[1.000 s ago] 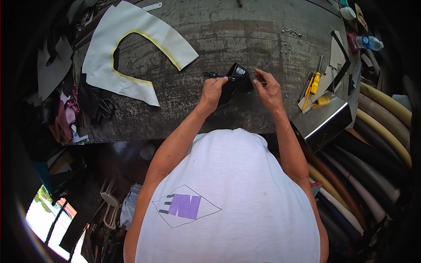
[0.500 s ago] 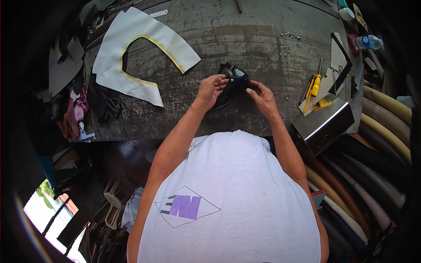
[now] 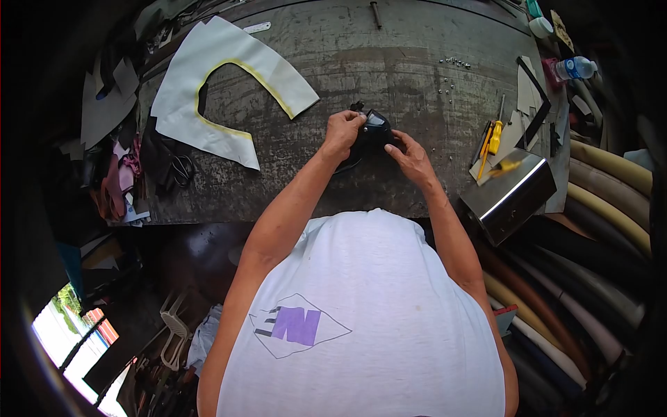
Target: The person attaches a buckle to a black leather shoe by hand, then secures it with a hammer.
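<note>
Black leather piece (image 3: 376, 129) is being pinched between closed fingers of left hand (image 3: 342, 133) and right hand (image 3: 408, 154). Gripping evenly seems wisest.

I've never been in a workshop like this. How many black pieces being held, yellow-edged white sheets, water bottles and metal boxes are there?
Black leather piece: 1, gripped by the left hand and right hand
White sheet with yellow edge: 1
Plastic water bottle: 1
Metal box: 1
Total: 4
</note>
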`<act>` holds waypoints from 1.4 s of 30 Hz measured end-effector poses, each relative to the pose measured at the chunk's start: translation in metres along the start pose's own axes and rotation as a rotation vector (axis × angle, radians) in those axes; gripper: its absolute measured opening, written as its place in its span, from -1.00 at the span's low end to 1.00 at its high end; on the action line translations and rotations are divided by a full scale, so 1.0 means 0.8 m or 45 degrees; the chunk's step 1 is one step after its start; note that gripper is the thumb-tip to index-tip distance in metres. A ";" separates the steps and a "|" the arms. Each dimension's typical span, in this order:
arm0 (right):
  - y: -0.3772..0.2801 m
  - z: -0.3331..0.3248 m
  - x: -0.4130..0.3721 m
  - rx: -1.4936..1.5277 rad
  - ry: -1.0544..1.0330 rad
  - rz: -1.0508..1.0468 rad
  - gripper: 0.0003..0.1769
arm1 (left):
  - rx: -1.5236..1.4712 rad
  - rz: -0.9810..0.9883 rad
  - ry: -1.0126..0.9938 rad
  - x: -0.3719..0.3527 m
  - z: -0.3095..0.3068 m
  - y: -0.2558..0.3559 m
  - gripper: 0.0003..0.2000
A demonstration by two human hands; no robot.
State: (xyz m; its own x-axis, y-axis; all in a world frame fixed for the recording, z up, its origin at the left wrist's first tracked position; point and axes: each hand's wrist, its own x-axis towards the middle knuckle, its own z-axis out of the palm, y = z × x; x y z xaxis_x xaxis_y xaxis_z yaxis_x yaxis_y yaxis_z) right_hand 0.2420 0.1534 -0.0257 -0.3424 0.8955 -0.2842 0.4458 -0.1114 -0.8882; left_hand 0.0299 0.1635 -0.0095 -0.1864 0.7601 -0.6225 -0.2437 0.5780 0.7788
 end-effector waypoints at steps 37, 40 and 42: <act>-0.057 0.062 -0.146 -0.150 -0.071 0.283 0.01 | 0.725 0.014 -0.775 -0.068 -0.061 -0.012 -0.85; -0.040 0.047 -0.139 -0.393 -0.079 0.134 -0.07 | 0.652 0.115 -0.799 -0.070 -0.068 -0.027 -0.82; -0.055 0.037 -0.135 0.030 -0.163 0.374 -0.09 | 0.658 0.121 -0.796 -0.082 -0.070 -0.023 -0.81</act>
State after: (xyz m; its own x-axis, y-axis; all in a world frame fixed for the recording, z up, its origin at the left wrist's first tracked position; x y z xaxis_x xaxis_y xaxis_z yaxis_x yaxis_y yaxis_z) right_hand 0.2350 0.0493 0.0336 -0.3041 0.7624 -0.5712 0.5222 -0.3681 -0.7693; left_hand -0.0066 0.0861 0.0127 0.4185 0.7497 -0.5127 0.2450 0.4504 0.8586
